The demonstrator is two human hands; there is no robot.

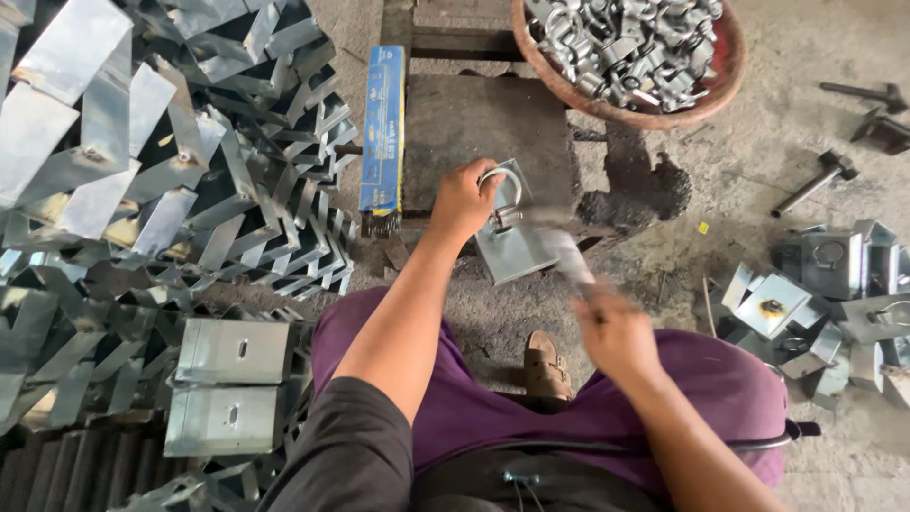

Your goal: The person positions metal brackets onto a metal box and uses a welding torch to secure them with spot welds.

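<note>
My left hand [462, 199] holds a metal ring [502, 192] against a folded shiny steel bracket [517, 248] resting on a dark worn block [474, 123]. My right hand [614, 334] grips a tool, a hammer [567, 258] blurred by motion, with its head just over the bracket's right edge. Both arms reach forward over my purple-trousered knees.
A big pile of folded steel brackets [161, 180] fills the left. Flat stacked brackets [232, 379] lie near my left knee. A blue box [383, 128] stands beside the block. A round basin of ring fittings [630, 52] sits at the top. Finished brackets [834, 284] and loose hammers [815, 182] lie right.
</note>
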